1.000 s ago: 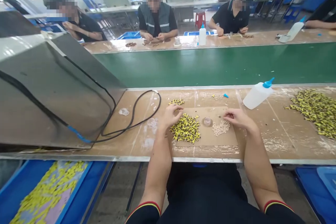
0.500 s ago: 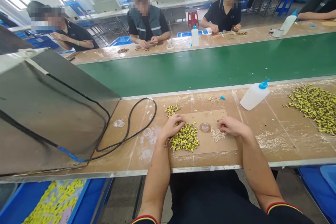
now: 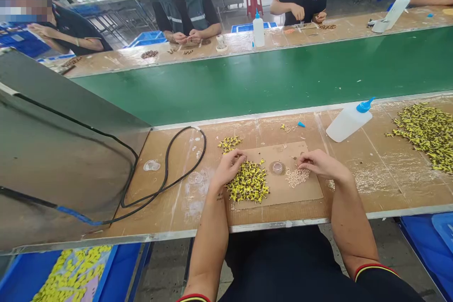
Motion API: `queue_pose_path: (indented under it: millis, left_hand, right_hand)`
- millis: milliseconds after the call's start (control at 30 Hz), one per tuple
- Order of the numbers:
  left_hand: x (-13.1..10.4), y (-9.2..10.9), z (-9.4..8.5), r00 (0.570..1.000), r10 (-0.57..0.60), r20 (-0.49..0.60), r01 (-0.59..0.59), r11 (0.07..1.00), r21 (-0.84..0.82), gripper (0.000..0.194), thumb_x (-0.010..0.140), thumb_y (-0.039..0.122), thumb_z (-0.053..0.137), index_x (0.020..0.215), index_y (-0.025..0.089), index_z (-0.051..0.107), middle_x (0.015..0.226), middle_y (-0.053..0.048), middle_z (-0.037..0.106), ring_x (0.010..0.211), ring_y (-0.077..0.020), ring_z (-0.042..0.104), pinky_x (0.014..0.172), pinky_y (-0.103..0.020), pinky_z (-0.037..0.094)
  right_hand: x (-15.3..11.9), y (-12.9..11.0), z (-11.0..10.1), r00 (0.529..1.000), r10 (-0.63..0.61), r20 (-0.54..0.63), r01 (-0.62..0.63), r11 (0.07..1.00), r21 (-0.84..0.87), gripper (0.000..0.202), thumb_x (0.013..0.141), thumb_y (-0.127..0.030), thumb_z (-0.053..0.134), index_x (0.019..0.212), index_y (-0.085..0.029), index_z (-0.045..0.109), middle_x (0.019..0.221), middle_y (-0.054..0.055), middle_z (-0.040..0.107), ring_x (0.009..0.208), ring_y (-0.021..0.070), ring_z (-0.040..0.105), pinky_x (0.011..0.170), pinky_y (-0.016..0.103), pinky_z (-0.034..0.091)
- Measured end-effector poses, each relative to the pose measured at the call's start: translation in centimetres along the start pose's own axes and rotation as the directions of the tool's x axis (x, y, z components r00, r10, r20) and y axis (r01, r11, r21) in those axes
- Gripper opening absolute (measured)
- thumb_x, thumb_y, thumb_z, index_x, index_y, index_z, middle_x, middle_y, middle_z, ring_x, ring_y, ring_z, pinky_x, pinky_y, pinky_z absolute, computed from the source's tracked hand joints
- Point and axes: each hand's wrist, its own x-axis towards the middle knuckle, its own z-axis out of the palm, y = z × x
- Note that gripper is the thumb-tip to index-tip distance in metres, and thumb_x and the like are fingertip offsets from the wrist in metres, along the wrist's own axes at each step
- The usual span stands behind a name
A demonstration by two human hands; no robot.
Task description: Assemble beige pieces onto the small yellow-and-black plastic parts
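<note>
My left hand (image 3: 229, 168) is at the upper left edge of a pile of small yellow-and-dark pieces (image 3: 249, 183), its fingers curled together; anything between the fingertips is too small to make out. My right hand (image 3: 320, 164) hovers at the upper right of a pile of small pale beads (image 3: 296, 177), thumb and fingers pinched, with any held piece hidden. Between the piles a small clear round dish (image 3: 277, 167) sits on a cardboard sheet (image 3: 283, 196). A smaller group of yellow pieces (image 3: 230, 142) lies just beyond my left hand.
A white bottle with a blue nozzle (image 3: 348, 123) stands tilted at the right, before a large yellow pile (image 3: 424, 132). A black cable (image 3: 166, 170) loops beside a metal box (image 3: 67, 151) at the left. Across the green belt (image 3: 247, 85), several people work.
The view has tilted down and shifted slightly. Both hands remain by their piles, with small finger movements. Across the belt, a person in a vest has brought both hands closer together.
</note>
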Motion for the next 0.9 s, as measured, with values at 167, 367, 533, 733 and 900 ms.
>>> queue_pose_path:
  millis: [167,367,533,733,900]
  left_hand:
    - [0.0,-0.5,0.3,0.987,-0.03,-0.16,0.011,0.994,-0.113,0.029,0.09,0.046,0.06,0.089,0.018,0.069,0.083,-0.005,0.072,0.076,-0.0167,0.065,0.07,-0.027,0.051]
    - [0.1,-0.7,0.3,0.962,-0.054,-0.268,-0.008,0.975,-0.224,0.035,0.084,0.051,0.07,0.093,0.017,0.07,0.068,-0.001,0.065,0.061,-0.0123,0.061,0.059,-0.023,0.049]
    - [0.2,-1.0,0.2,0.923,-0.073,-0.378,-0.044,0.955,-0.294,0.04,0.081,0.056,0.074,0.094,0.018,0.069,0.061,0.004,0.059,0.052,-0.0092,0.055,0.052,-0.02,0.044]
    - [0.8,-1.7,0.4,0.857,-0.032,-0.514,-0.165,0.928,-0.334,0.052,0.078,0.068,0.073,0.085,0.018,0.067,0.057,0.004,0.058,0.052,-0.0093,0.057,0.056,-0.021,0.048]
    - [0.8,-2.0,0.4,0.802,-0.032,-0.597,-0.226,0.908,-0.353,0.05,0.077,0.066,0.076,0.084,0.017,0.068,0.059,0.003,0.063,0.054,-0.0109,0.063,0.058,-0.022,0.05]
  right_hand:
    - [-0.1,-0.5,0.2,0.992,-0.093,-0.086,0.097,0.994,0.042,0.021,0.093,-0.032,0.064,0.08,-0.019,0.074,0.072,0.002,0.074,0.066,0.0154,0.065,0.064,0.028,0.046]
    - [0.1,-0.3,0.2,0.931,-0.261,-0.256,0.294,0.951,0.099,0.014,0.092,-0.029,0.068,0.093,-0.025,0.082,0.088,0.002,0.082,0.078,0.0169,0.075,0.072,0.031,0.055]
    - [0.3,-0.3,0.3,0.93,-0.223,-0.292,0.263,0.959,0.106,0.016,0.092,-0.03,0.069,0.099,-0.023,0.082,0.091,0.003,0.083,0.08,0.0171,0.076,0.073,0.032,0.058]
    - [0.9,-0.2,0.4,0.923,-0.196,-0.333,0.269,0.944,0.19,0.016,0.086,-0.031,0.073,0.093,-0.021,0.082,0.088,0.005,0.082,0.079,0.0168,0.075,0.074,0.03,0.058]
    - [0.8,-0.1,0.4,0.917,-0.187,-0.353,0.287,0.924,0.255,0.014,0.084,-0.032,0.076,0.085,-0.019,0.082,0.083,0.006,0.081,0.075,0.0167,0.073,0.07,0.029,0.057]
